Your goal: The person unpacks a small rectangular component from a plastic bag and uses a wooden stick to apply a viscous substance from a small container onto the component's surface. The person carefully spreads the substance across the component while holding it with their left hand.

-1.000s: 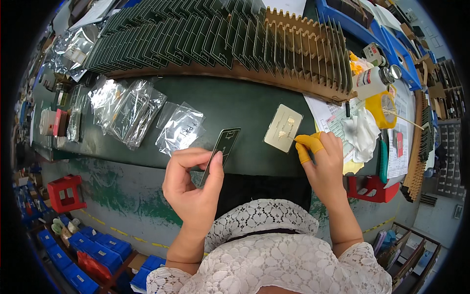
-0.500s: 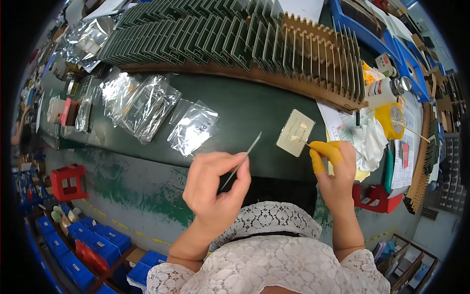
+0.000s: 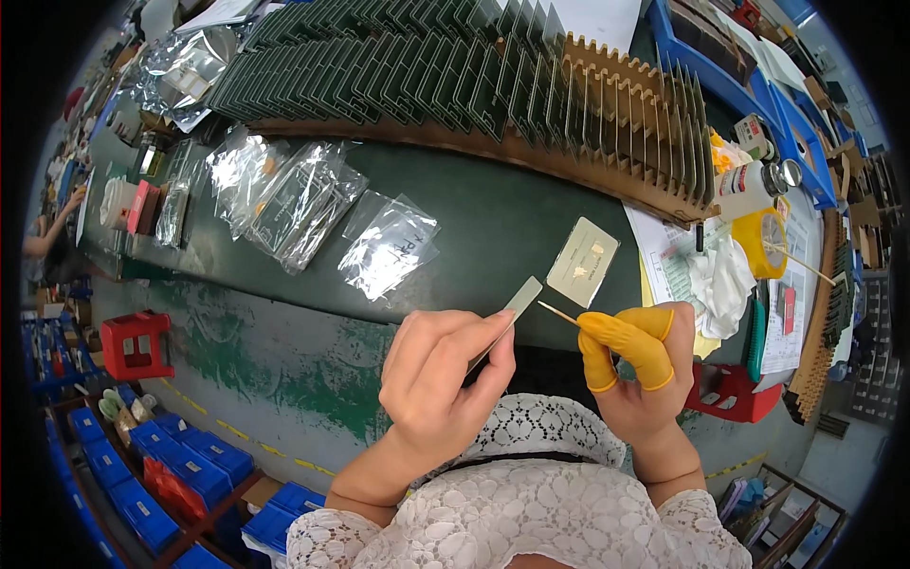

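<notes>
Holding the board [image 3: 507, 318] edge-on in the closed left hand [image 3: 441, 379], the stick [image 3: 557, 314], pinched by the right hand [image 3: 640, 365], is best guided steadily.

Yellow finger cots [image 3: 627, 343], green mat [image 3: 474, 218]

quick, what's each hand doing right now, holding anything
Left hand: closed on a thin flat grey board, held almost edge-on.
Right hand: closed, yellow finger cots pinching a thin wooden stick whose tip points at the board.

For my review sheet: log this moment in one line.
left hand: holds thin board | right hand: yellow-capped fingers pinch thin stick | tip beside board
</notes>
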Tool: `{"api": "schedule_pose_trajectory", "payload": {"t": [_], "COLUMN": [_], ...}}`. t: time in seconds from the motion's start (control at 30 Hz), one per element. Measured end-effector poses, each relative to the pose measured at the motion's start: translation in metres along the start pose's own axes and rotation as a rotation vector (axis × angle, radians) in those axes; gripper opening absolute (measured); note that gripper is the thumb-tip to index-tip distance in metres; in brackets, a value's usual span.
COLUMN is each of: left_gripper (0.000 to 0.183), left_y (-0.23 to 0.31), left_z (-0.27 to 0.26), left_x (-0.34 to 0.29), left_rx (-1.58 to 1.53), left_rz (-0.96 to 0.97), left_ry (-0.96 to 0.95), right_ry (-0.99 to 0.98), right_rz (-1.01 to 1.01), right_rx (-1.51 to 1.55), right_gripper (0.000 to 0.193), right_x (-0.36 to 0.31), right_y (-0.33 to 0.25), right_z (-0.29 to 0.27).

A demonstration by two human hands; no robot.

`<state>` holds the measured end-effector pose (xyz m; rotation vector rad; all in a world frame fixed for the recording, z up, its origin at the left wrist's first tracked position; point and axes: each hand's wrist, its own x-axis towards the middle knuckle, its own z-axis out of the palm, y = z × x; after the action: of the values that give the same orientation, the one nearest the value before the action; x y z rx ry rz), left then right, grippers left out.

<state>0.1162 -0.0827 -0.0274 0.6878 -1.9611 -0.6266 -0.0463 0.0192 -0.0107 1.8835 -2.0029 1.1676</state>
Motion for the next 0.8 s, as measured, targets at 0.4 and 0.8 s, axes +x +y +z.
{"api": "schedule_pose_trajectory", "payload": {"t": [0.4,0.8], "left_gripper": [0.029,0.029], "left_y": [-0.0014,0.0000], "left_z": [0.0000,0.0000], "left_x": [-0.0006,-0.0002], "left_rx": [-0.006,-0.004], "left_rz": [-0.003,-0.015], "left_ry": [-0.004,-0.012], "right_ry": [-0.018,-0.006], "right_rz": [-0.026,-0.022], "right_rx": [-0.008,-0.009], "right_gripper": [0.037,0.037], "right_x": [0.0033,0.0037], "right_y": [-0.0011,0.0004], "right_z": [0.0018,0.0016]}}
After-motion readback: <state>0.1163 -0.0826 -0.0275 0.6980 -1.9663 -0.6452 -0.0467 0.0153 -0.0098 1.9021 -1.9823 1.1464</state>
